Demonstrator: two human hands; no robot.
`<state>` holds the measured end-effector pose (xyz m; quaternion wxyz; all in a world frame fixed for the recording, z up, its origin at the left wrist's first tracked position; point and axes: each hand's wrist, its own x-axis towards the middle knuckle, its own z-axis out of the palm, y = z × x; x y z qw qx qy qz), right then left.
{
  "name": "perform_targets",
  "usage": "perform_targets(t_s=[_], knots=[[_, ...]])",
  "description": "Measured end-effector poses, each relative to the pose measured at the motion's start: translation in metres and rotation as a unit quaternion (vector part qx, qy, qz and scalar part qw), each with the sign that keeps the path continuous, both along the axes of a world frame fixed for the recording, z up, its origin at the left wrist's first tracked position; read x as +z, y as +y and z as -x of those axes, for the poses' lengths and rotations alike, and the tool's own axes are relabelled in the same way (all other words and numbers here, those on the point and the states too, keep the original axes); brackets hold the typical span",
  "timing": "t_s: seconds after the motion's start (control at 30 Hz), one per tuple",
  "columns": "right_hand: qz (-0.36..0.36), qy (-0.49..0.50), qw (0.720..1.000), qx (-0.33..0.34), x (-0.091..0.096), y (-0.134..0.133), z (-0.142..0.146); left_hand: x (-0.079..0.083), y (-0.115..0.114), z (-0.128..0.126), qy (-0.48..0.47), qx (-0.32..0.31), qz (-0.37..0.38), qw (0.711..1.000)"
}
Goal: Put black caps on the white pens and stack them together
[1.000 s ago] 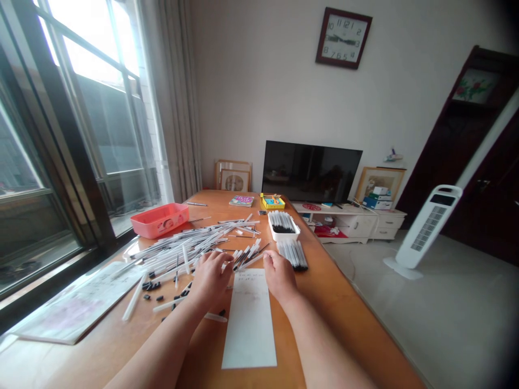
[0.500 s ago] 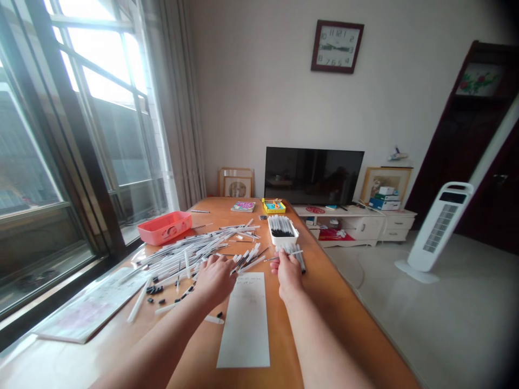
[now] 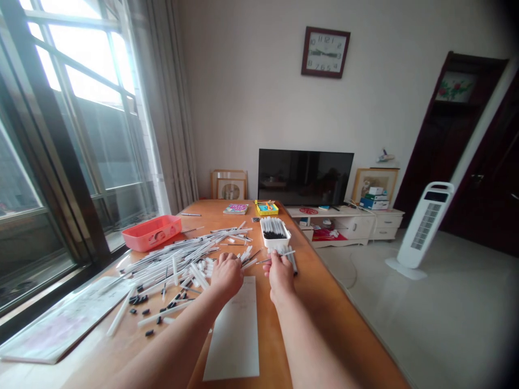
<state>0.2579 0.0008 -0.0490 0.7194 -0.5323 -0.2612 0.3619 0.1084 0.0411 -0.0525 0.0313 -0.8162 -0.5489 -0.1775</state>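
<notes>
The right hand (image 3: 281, 275) pinches a pen (image 3: 289, 253) just near of the white box (image 3: 277, 243), where apparently finished pens (image 3: 272, 224) lie gathered, while the left hand (image 3: 227, 275), curled, grip unclear, adjoins unsorted barrels (image 3: 178, 256) remaining at left

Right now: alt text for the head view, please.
Right hand holds a thin pen piece above a wooden table; left hand is beside scattered pen parts, near a long sheet of paper. Beyond them stand a white box of clear tubes and a red basket.
</notes>
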Motion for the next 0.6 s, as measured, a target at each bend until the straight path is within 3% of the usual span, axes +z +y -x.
perform_targets(t_s=[0.13,0.27,0.43,0.6], knots=[[-0.004,-0.003,1.0,-0.002,-0.001,0.001,-0.001,-0.002,0.003,-0.001,-0.015,0.015,0.008,1.0],[-0.015,-0.011,0.999,-0.026,-0.004,0.004,-0.005,0.01,-0.004,0.001,-0.038,0.014,0.002,0.999],[-0.025,-0.01,0.998,-0.058,-0.006,0.007,-0.013,0.028,-0.023,0.022,-0.065,-0.025,0.005,0.998],[-0.041,-0.043,0.996,-0.06,-0.003,0.004,-0.012,0.024,-0.04,0.044,-0.092,-0.048,0.009,0.995]])
